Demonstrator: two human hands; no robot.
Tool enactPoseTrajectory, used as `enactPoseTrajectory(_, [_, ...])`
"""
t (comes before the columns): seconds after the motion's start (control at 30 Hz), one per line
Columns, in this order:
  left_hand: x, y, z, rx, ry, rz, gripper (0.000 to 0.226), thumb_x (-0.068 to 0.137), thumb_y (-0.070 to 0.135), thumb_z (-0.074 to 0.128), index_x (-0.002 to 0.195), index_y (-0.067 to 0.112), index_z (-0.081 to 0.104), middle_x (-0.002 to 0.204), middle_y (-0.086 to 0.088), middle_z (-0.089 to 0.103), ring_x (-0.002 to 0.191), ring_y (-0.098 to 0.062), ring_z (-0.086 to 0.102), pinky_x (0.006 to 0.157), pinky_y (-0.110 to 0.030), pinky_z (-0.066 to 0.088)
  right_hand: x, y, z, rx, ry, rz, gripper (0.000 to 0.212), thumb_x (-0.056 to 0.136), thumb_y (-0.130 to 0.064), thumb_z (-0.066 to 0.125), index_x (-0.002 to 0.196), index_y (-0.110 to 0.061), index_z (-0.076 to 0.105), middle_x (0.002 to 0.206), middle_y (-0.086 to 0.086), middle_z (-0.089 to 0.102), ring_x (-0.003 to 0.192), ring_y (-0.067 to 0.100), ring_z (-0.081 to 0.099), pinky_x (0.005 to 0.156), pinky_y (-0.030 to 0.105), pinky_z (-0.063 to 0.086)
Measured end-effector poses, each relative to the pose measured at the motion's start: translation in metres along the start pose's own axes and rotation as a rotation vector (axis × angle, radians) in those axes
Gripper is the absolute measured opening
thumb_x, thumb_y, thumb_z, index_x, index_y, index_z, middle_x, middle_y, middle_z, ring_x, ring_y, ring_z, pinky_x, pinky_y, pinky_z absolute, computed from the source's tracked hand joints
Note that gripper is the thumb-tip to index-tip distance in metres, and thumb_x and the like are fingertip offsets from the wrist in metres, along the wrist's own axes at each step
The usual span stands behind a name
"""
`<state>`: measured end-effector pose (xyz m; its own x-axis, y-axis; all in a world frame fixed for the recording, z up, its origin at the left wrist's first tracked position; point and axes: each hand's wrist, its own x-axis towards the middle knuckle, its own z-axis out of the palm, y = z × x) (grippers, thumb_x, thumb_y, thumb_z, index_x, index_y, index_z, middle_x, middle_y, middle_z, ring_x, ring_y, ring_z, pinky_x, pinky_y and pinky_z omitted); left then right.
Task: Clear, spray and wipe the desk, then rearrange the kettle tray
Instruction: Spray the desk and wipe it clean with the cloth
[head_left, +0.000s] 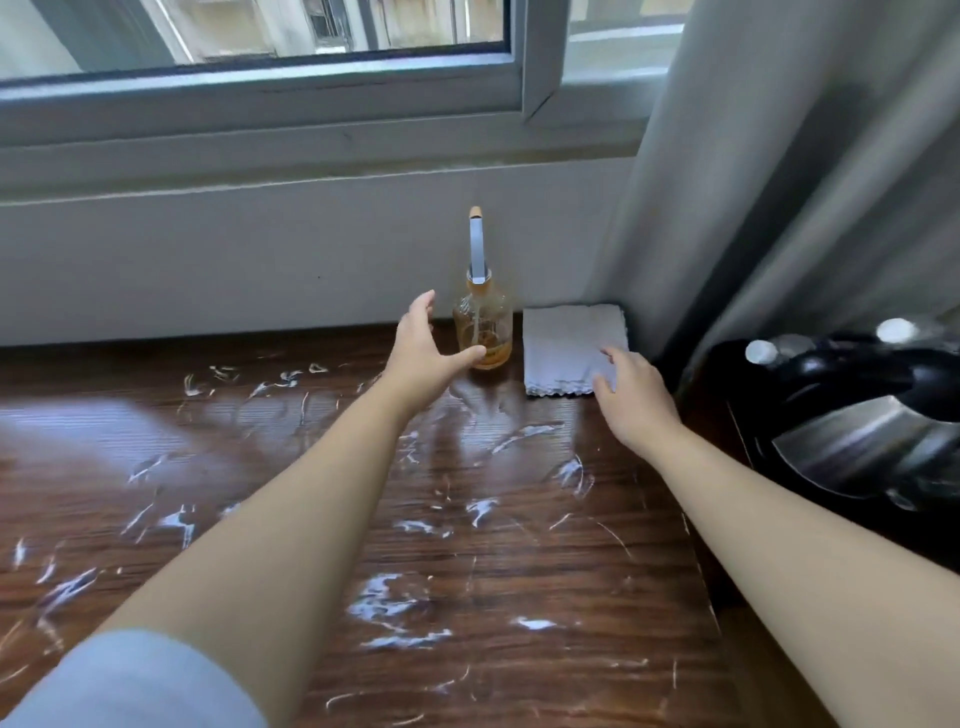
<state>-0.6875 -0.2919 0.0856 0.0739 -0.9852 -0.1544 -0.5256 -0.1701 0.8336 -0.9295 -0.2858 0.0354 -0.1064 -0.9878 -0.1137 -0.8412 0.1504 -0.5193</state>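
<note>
Dark wood-grain desk (519, 561) under a window (260, 78), its surface streaked all over with white smears (387, 597). At the back, against the wall: one amber glass spray bottle (483, 325), upright, pale nozzle on top. Just right of it, not touching: one folded white cloth (569, 343), lying flat, scalloped front edge. Grey curtain (779, 182) hangs at the right. Below it, at the desk's right end: a black tray (727, 415) bearing a steel kettle (862, 441); blurred, probably with bottle caps behind it. Left hand (421, 348): fingers spread, thumb at the bottle's lower side, gripping nothing. Right hand (634, 395): fingers loosely extended, tips over the cloth's right front corner; contact cannot be told.
</note>
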Motion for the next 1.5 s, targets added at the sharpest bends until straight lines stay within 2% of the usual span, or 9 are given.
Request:
enactPoseTrajectory(0.27, [0.09, 0.014, 0.027, -0.017, 0.047, 0.047, 0.101, 0.075, 0.031, 0.086, 0.155, 0.014, 0.026, 0.155, -0.007, 0.037, 0.142, -0.02, 0.038, 0.118, -0.036, 0.033, 0.059, 0.003, 0.014, -0.065, -0.031, -0.197, 0.047, 0.095, -0.015, 0.047, 0.141, -0.009, 0.041, 0.144, 0.011, 0.043, 0.134, 0.028, 0.033, 0.111, 0.033, 0.023])
enactPoseTrajectory(0.43, [0.11, 0.008, 0.029, -0.045, 0.071, 0.095, 0.067, 0.08, 0.03, 0.082, 0.136, 0.015, 0.049, 0.118, 0.0, 0.06, 0.119, -0.024, 0.059, 0.099, -0.031, 0.048, 0.086, 0.01, 0.031, -0.049, 0.004, -0.268, 0.044, 0.094, -0.013, 0.049, 0.138, -0.01, 0.046, 0.141, 0.011, 0.046, 0.132, 0.029, 0.036, 0.112, 0.035, 0.024])
enactPoseTrajectory(0.73, [0.124, 0.014, 0.045, -0.016, 0.146, 0.172, 0.041, 0.092, 0.031, 0.069, 0.128, 0.023, 0.05, 0.068, 0.01, 0.046, 0.058, 0.003, 0.052, 0.062, -0.012, 0.041, 0.097, 0.02, 0.063, -0.181, -0.055, -0.221, 0.051, 0.098, -0.044, 0.037, 0.146, -0.026, 0.033, 0.157, 0.005, 0.018, 0.143, 0.027, 0.011, 0.115, 0.037, 0.009])
enactPoseTrajectory(0.83, [0.123, 0.015, 0.048, -0.014, 0.205, 0.182, 0.03, 0.094, 0.034, 0.062, 0.12, 0.02, 0.056, 0.065, 0.008, 0.048, 0.067, -0.012, 0.06, 0.067, -0.029, 0.047, 0.094, 0.021, 0.071, -0.265, -0.055, -0.212, 0.07, 0.087, -0.061, 0.012, 0.148, -0.031, 0.024, 0.159, 0.004, 0.009, 0.144, 0.026, 0.003, 0.115, 0.038, 0.002])
enactPoseTrajectory(0.9, [0.118, 0.015, 0.045, -0.006, 0.241, 0.17, 0.01, 0.093, 0.033, 0.058, 0.091, 0.024, 0.058, 0.061, 0.008, 0.048, 0.067, -0.021, 0.061, 0.067, -0.035, 0.048, 0.094, 0.022, 0.075, -0.333, -0.052, -0.215, 0.078, 0.08, -0.063, 0.001, 0.15, -0.033, 0.018, 0.16, 0.003, 0.005, 0.145, 0.026, 0.0, 0.116, 0.038, -0.001])
enactPoseTrajectory(0.97, [0.11, 0.013, 0.039, 0.009, 0.233, 0.123, 0.025, 0.093, 0.031, 0.057, 0.07, 0.025, 0.05, 0.056, 0.002, 0.055, 0.065, -0.021, 0.059, 0.069, -0.037, 0.047, 0.095, 0.022, 0.076, -0.358, -0.055, -0.208, 0.08, 0.078, -0.063, 0.0, 0.15, -0.033, 0.017, 0.16, 0.003, 0.005, 0.145, 0.025, 0.0, 0.115, 0.038, -0.001])
enactPoseTrajectory(1.13, [0.066, 0.01, 0.007, 0.033, -0.027, 0.004, 0.025, 0.086, 0.031, 0.051, 0.081, 0.012, 0.067, 0.069, -0.003, 0.074, 0.085, -0.015, 0.066, 0.082, -0.038, 0.051, 0.103, 0.015, 0.068, -0.39, -0.049, -0.208, 0.085, 0.069, -0.064, 0.01, 0.143, -0.03, 0.032, 0.156, 0.006, 0.018, 0.142, 0.028, 0.013, 0.109, 0.039, 0.006])
enactPoseTrajectory(1.23, [0.029, 0.01, -0.008, 0.089, -0.18, -0.048, 0.021, 0.079, 0.034, 0.053, 0.085, 0.019, 0.065, 0.065, -0.003, 0.073, 0.08, -0.023, 0.071, 0.088, -0.046, 0.055, 0.106, 0.02, 0.067, -0.42, -0.084, -0.272, 0.085, 0.071, -0.062, 0.008, 0.148, -0.03, 0.024, 0.159, 0.006, 0.01, 0.145, 0.026, 0.007, 0.111, 0.038, -0.001])
enactPoseTrajectory(1.5, [-0.039, -0.01, -0.017, 0.301, -0.232, -0.205, 0.031, 0.071, 0.041, 0.051, 0.084, 0.016, 0.063, 0.079, -0.004, 0.07, 0.076, -0.026, 0.067, 0.081, -0.048, 0.054, 0.097, 0.036, 0.064, -0.459, -0.1, -0.31, 0.081, 0.076, -0.06, 0.004, 0.151, -0.032, 0.017, 0.161, 0.003, 0.003, 0.146, 0.025, 0.003, 0.116, 0.041, -0.001])
